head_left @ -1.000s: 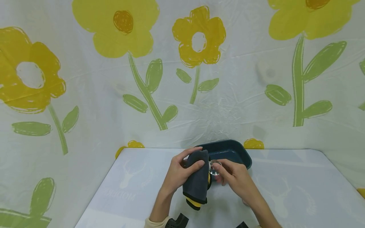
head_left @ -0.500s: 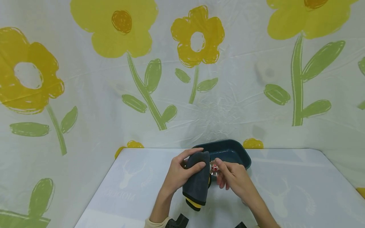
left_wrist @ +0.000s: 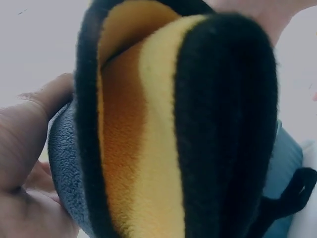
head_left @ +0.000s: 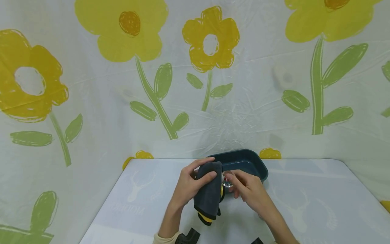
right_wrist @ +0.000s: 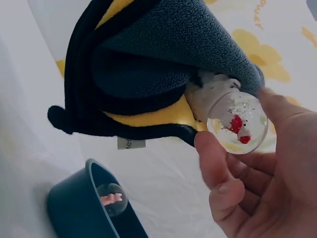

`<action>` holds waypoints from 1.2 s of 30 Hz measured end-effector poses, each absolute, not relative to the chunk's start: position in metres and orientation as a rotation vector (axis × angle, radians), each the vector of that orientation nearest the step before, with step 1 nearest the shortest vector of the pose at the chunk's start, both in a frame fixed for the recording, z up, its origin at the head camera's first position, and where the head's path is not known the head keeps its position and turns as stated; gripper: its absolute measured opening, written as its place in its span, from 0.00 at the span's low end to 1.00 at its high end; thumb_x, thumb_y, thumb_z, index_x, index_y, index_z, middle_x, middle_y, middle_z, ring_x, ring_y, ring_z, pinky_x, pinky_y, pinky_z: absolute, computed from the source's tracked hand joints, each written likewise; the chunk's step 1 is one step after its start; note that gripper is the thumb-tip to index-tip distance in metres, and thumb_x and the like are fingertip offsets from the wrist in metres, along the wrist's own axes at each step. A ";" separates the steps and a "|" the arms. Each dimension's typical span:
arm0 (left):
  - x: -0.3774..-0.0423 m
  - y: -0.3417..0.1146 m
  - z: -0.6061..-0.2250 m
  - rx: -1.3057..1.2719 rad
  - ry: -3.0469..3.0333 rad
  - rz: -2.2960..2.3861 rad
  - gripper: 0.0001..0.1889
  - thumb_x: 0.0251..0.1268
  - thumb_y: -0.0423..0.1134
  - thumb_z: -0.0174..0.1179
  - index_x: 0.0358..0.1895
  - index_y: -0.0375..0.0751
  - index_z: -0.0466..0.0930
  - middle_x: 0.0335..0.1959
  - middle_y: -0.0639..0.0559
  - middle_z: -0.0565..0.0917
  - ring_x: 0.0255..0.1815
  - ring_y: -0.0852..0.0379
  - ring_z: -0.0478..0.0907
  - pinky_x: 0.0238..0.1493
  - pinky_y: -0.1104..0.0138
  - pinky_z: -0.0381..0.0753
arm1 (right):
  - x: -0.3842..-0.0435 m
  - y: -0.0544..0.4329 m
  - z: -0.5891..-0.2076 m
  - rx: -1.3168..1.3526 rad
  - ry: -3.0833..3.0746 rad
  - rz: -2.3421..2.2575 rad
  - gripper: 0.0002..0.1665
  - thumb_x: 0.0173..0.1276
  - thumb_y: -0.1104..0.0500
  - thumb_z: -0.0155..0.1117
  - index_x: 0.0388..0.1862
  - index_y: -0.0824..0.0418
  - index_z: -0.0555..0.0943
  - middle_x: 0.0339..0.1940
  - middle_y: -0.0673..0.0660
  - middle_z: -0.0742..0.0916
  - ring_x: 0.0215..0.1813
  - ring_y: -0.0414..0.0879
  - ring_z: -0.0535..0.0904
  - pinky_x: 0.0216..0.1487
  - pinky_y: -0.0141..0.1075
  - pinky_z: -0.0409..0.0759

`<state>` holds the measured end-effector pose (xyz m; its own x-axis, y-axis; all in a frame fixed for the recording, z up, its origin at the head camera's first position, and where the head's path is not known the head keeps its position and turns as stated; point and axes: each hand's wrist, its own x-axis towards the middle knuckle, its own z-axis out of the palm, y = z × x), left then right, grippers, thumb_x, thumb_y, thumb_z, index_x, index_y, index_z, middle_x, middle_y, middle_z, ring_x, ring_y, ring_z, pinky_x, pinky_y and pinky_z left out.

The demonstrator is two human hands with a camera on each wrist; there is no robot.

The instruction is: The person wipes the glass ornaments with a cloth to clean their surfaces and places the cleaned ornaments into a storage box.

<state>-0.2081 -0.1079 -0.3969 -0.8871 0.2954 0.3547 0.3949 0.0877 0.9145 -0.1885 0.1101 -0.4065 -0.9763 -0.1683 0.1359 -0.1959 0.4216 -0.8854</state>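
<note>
My left hand grips a folded microfiber cloth, grey outside and yellow inside with black edging. In the left wrist view its fuzzy folds fill the middle. The cloth wraps the whitish base of a small snow globe, whose clear ball with red bits inside sticks out of the folds. My right hand holds that ball, thumb on one side and fingers on the other. Much of the base is hidden by the cloth.
A dark teal basin stands behind the hands at the table's far edge. Inside it, the right wrist view shows another clear globe with a pink figure. The pale table meets a flower-printed curtain.
The right hand's fingers have shifted on the ball, tipping up and then back down. Both hands, cloth and globe have drifted slightly left.
</note>
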 end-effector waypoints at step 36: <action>-0.212 -0.115 -0.398 -0.724 -2.207 -2.066 0.21 0.67 0.35 0.62 0.62 0.53 0.78 0.51 0.38 0.84 0.37 0.53 0.88 0.37 0.60 0.87 | -0.190 0.113 -0.411 0.806 -2.239 1.375 0.31 0.55 0.59 0.77 0.59 0.45 0.79 0.52 0.45 0.84 0.42 0.37 0.78 0.35 0.32 0.84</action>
<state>-0.2117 -0.1152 -0.3983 -0.8910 0.3087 0.3330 0.3525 0.0081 0.9358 -0.1898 0.1131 -0.4111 -0.7583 -0.2678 0.5944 -0.6512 0.3533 -0.6716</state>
